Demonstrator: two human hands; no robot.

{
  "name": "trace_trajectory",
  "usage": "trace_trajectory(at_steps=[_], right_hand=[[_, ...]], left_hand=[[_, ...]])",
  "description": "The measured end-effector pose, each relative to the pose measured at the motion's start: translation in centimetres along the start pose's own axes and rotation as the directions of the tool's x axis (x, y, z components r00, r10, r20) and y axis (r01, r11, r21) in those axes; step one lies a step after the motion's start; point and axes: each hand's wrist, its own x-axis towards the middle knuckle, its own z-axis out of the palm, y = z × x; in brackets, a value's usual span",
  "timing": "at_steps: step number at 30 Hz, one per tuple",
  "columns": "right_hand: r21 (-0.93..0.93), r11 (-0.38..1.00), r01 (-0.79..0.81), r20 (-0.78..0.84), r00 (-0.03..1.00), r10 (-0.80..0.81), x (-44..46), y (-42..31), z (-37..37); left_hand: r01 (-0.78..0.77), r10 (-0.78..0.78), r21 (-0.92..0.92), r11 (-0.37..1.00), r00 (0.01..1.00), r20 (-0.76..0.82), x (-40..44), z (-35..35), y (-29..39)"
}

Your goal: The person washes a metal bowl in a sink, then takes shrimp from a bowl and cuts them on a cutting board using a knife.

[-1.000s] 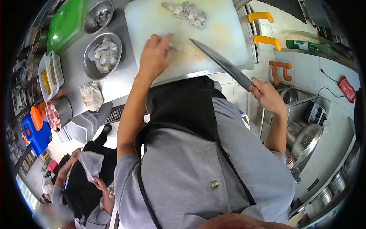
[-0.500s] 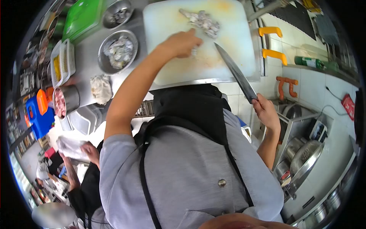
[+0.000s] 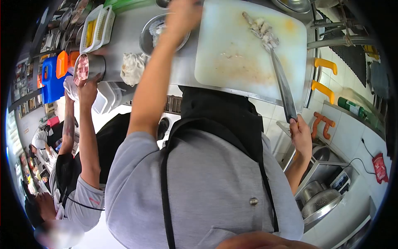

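Note:
My right hand [image 3: 301, 135] grips the handle of a long kitchen knife [image 3: 282, 83]. The blade slants over the right part of the white cutting board [image 3: 236, 68], its tip at a small heap of chopped grey-white raw seafood [image 3: 263, 31]. Blurred by motion, my left hand [image 3: 185, 16] is off the board's upper left edge, above a metal bowl [image 3: 143, 45]; its fingers cannot be made out. Inside that bowl lie similar pale seafood pieces [image 3: 156, 31], partly covered by my forearm.
A crumpled cloth [image 3: 132, 68] lies left of the bowl. Farther left, a co-worker's hand [image 3: 88, 91] is at a metal pot [image 3: 98, 66] of pink meat, near a white basket [image 3: 108, 29]. Another metal bowl [image 3: 296, 5] stands at the top right. Orange handles [image 3: 325, 64] stick out beside the board.
My left hand has gone from the board to the bowl side. The knife tip now reaches the seafood heap. The view has shifted, and the co-worker's hand has come to the meat pot.

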Motion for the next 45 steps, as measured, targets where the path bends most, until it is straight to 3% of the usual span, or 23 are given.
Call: trace_trajectory(at_steps=[1,3,6,7,9,11,12,13,15,16,18,19,21,22,23,24,25,28,32,36,39,43,45], right_hand=[[0.007,1.0,0.008,0.01,1.0,-0.008,0.2,0.2,0.2],[0.011,1.0,0.012,0.013,1.0,-0.012,0.6,-0.1,0.2],[0.017,1.0,0.006,0.043,0.999,-0.007,1.6,-1.3,0.6],[-0.028,0.996,0.089,0.04,0.995,-0.088,2.0,-1.1,0.7],[-0.061,0.982,0.18,0.041,0.983,-0.178,1.8,-0.9,0.7],[-0.057,0.982,0.178,0.011,0.984,-0.178,1.6,-1.1,0.4],[-0.053,0.982,0.18,0.005,0.984,-0.18,1.3,-1.0,0.5],[-0.047,0.986,0.157,-0.013,0.987,-0.158,1.1,-0.9,0.5],[-0.047,0.974,0.221,-0.037,0.974,-0.222,1.1,-0.8,0.6],[-0.04,0.979,0.198,-0.044,0.979,-0.2,0.6,-1.0,0.9],[-0.049,0.98,0.191,-0.069,0.978,-0.194,0.2,-2.1,1.1],[-0.046,0.984,0.174,-0.081,0.981,-0.177,-0.1,-2.4,1.2],[-0.122,0.97,0.208,-0.07,0.973,-0.218,-0.6,-2.6,1.2],[-0.121,0.975,0.186,-0.082,0.977,-0.197,-0.7,-2.4,1.5],[-0.179,0.958,0.223,-0.095,0.966,-0.242,-0.8,-2.0,1.9],[-0.236,0.935,0.263,-0.101,0.951,-0.293,-0.9,-1.9,2.3],[-0.315,0.915,0.252,-0.07,0.955,-0.287,-1.1,-2.5,2.5],[-0.458,0.832,0.312,-0.083,0.917,-0.389,-0.6,-3.1,3.9],[-0.608,0.739,0.291,-0.043,0.917,-0.397,-0.6,-4.9,3.8],[-0.662,0.683,0.309,-0.002,0.911,-0.413,0.0,-5.4,2.7],[-0.7,0.659,0.275,0.073,0.946,-0.316,2.2,-7.2,2.9],[-0.624,0.682,0.381,0.074,0.898,-0.434,5.4,-6.0,5.2],[-0.629,0.701,0.336,0.04,0.915,-0.402,4.2,-4.5,4.6]], left_hand=[[0.126,-0.124,0.17,0.977,0.992,-0.026,-0.4,-1.6,-2.1],[0.149,-0.31,0.55,0.822,0.927,0.212,-2.7,-1.4,-6.5],[0.034,-0.214,0.648,0.761,0.956,0.201,-4.3,-0.5,-7.3],[0.025,-0.198,0.638,0.77,0.959,0.201,-4.1,-1.0,-6.9],[0.1,-0.228,0.516,0.851,0.954,0.192,-3.6,-2.4,-6.5],[0.32,-0.329,0.127,0.939,0.943,0.053,-2.6,-3.6,-5.6],[0.452,-0.453,-0.166,0.876,0.891,0.039,-2.5,-4.3,-4.6],[0.44,-0.437,-0.175,0.881,0.898,0.06,-2.3,-4.6,-2.5],[0.349,-0.39,-0.527,0.774,0.92,0.037,-1.9,-3.8,2.2],[0.353,-0.382,-0.531,0.77,0.922,0.059,-2.5,-2.4,4.1],[0.389,-0.298,-0.732,0.559,0.918,0.261,-3.5,0.8,7.0],[0.392,-0.285,-0.735,0.553,0.918,0.275,-4.6,2.2,7.5],[0.57,-0.305,-0.519,0.637,0.805,0.509,-6.8,5.4,7.8],[0.571,-0.288,-0.524,0.632,0.801,0.525,-7.8,6.2,8.0],[0.322,-0.238,-0.284,0.903,0.926,0.294,-8.9,6.7,8.2],[0.07,-0.075,0.066,0.995,0.994,0.085,-9.7,7.1,8.1],[0.087,-0.085,-0.026,0.996,0.994,0.067,-9.7,7.4,8.1],[-0.024,0.025,-0.012,1.0,0.996,0.081,-9.3,8.6,8.9],[-0.027,0.024,0.021,0.999,0.991,0.135,-8.9,9.8,9.5],[-0.043,0.038,0.042,0.998,0.993,0.112,-9.0,10.2,9.6],[-0.039,0.039,0.003,0.999,0.997,0.069,-9.3,10.5,8.7],[-0.055,0.054,0.01,0.998,0.997,0.062,-9.1,10.1,9.0],[-0.038,0.034,0.051,0.998,0.997,0.075,-9.0,10.0,8.8]])
